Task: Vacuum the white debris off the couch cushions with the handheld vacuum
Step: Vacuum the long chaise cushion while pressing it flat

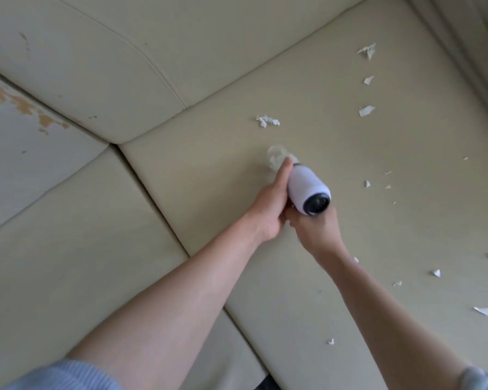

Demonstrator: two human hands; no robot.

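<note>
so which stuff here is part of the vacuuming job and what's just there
Part of the job:
- vacuum, held by the left hand and right hand
- white scraps on the seat cushion

Just there:
- peeling patch on the left backrest
- neighbouring cushion, no scraps on it

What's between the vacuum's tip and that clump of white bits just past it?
Only bare cushion lies between the vacuum and the clump, in the head view.
</note>
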